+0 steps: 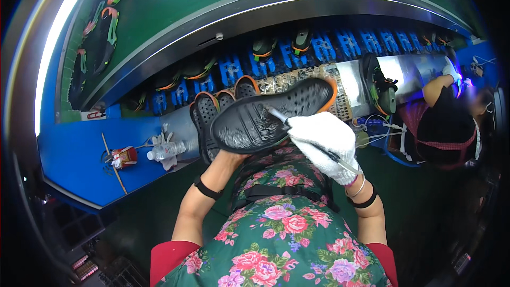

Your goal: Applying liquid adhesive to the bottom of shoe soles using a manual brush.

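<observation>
A black shoe sole (304,100) with an orange rim is held up in front of me, its perforated inner face upward and wet-looking streaks across its wide end. My left hand (234,158), bare, supports it from below; the sole hides most of those fingers. In a white knit glove, my right hand (322,141) is closed round a brush (280,116), whose tip touches the sole's face near its middle. Just behind the held piece lie several similar soles (206,107), partly covered by it.
Blue shoe holders (231,70) line the far side, some carrying shoes. A black shoe (378,82) stands right of a patterned mat (344,107). To the left are a plastic bottle (164,150), a red box (125,158) and a thin stick (114,165). A co-worker (446,122) works at right.
</observation>
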Motion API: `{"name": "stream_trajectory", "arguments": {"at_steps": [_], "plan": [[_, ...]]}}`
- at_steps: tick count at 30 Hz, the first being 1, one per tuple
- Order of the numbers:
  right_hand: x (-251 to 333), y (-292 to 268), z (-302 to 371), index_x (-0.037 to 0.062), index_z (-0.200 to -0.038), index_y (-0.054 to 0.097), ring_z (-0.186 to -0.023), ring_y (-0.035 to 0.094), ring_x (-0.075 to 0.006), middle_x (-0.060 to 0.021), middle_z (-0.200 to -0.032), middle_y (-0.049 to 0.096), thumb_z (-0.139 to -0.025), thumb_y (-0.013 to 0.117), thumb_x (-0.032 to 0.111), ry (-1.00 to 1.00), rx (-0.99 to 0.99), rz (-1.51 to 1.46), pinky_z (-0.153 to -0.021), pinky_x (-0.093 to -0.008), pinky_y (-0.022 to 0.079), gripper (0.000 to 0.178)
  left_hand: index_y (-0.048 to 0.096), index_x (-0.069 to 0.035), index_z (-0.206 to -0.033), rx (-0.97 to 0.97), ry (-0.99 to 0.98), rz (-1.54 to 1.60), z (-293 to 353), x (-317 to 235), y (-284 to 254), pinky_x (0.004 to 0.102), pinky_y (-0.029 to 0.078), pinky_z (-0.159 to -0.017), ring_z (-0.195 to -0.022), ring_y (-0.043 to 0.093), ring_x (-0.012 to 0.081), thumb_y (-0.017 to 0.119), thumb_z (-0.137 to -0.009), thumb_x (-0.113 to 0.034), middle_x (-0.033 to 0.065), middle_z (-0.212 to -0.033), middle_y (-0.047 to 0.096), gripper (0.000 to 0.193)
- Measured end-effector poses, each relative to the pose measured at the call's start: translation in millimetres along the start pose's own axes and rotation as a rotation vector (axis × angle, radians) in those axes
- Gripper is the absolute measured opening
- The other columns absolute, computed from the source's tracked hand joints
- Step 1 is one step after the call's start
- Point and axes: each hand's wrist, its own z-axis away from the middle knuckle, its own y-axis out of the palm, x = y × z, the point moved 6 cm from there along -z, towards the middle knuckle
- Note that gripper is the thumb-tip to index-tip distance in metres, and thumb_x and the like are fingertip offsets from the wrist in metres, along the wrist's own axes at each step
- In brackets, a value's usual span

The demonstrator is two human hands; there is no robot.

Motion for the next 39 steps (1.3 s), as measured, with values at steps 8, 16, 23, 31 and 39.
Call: {"name": "stream_trajectory", "arguments": {"at_steps": [8, 16, 23, 31, 39], "plan": [[15.8, -13.5, -13.1, 0.0046, -0.093, 0.08, -0.082, 0.075, -0.0262, -0.015, -0.098, 0.08, -0.075, 0.083, -0.001, -0.054, -0.132, 0.071, -0.073, -0.0346, 0.059, 0.019, 0.04, -0.003, -0.158, 0.649, -0.166, 0.396, 9.6, 24.3, 55.5, 0.0628, 0.048, -0.111, -0.128, 0.06, 0.0479, 0.067, -0.075, -0.041, 0.0309, -0.15, 0.052, 0.095], [25.0, -13.2, -45.3, 0.0051, -0.098, 0.081, -0.093, 0.077, -0.0267, -0.0122, -0.103, 0.08, -0.077, 0.084, -0.001, -0.155, -0.156, 0.238, -0.082, -0.0356, 0.059, 0.023, 0.03, -0.013, -0.165, 0.489, -0.107, 0.462, -1.8, 51.5, 70.0, 0.062, 0.027, -0.124, -0.15, 0.039, 0.0408, 0.056, -0.091, -0.076, 0.0156, -0.167, 0.036, 0.1], [-2.5, 19.7, -3.5, 0.0061, -0.135, 0.067, -0.122, 0.066, -0.0317, -0.0133, -0.135, 0.069, -0.088, 0.073, 0.008, -0.053, 0.093, 0.245, -0.107, -0.0454, 0.05, 0.048, 0.033, -0.008, -0.162, 0.556, -0.087, 0.261, 2.9, 65.8, 44.8, 0.0571, 0.038, -0.121, -0.143, 0.05, 0.0368, 0.048, -0.099, -0.072, 0.0193, -0.161, 0.044, 0.091], [-1.3, 12.9, -1.5, 0.0076, -0.119, 0.077, -0.108, 0.072, -0.0302, -0.0116, -0.12, 0.076, -0.083, 0.075, 0.003, 0.03, 0.013, 0.18, -0.093, -0.0392, 0.055, 0.037, 0.036, -0.007, -0.16, 0.553, -0.081, 0.271, -6.0, 53.9, 49.7, 0.0552, 0.039, -0.12, -0.141, 0.052, 0.0369, 0.044, -0.098, -0.076, 0.0191, -0.156, 0.05, 0.094], [-0.3, -0.5, -24.9, 0.0034, -0.099, 0.079, -0.092, 0.075, -0.0292, -0.0149, -0.104, 0.079, -0.079, 0.078, -0.005, 0.025, -0.213, 0.05, -0.083, -0.0372, 0.058, 0.022, 0.044, -0.006, -0.156, 0.57, -0.067, 0.275, -16.9, 35.8, 53.2, 0.0543, 0.044, -0.117, -0.137, 0.057, 0.0356, 0.038, -0.096, -0.081, 0.0192, -0.151, 0.056, 0.097]]}}
